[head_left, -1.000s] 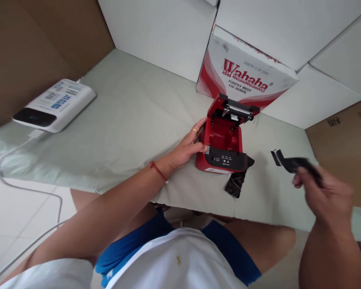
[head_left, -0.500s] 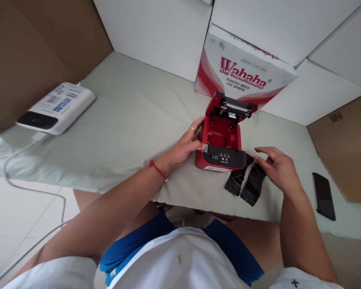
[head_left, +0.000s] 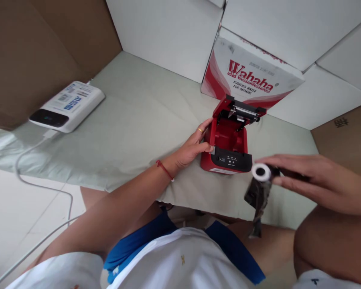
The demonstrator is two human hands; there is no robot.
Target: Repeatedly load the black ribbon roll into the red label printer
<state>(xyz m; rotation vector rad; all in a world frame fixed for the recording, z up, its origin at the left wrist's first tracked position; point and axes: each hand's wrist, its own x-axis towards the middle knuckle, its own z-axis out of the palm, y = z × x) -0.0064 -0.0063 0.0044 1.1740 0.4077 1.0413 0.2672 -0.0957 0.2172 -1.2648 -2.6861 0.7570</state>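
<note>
A small red printer (head_left: pixel 227 148) with a black front panel stands on the pale green table cover, its lid (head_left: pixel 242 112) flipped up and its well bare. My left hand (head_left: pixel 192 148) rests against its left side, fingers curled on the casing. My right hand (head_left: pixel 307 180) is raised at the right, close to the camera, with its fingers closed on a small white paper roll (head_left: pixel 261 171) in dark wrapping. A black plastic wrapper (head_left: pixel 257 200) hangs down from the roll, over the table's front edge.
A white device (head_left: pixel 67 106) with a cable (head_left: pixel 39 184) lies at the far left of the table cover (head_left: pixel 132 120). A red and white Wahaha carton (head_left: pixel 249 76) leans behind the printer. White boxes and brown cardboard wall the table in.
My right hand dropped to the two black wrappers on the table, then rose with the roll and one wrapper. The left hand has stayed on the printer.
</note>
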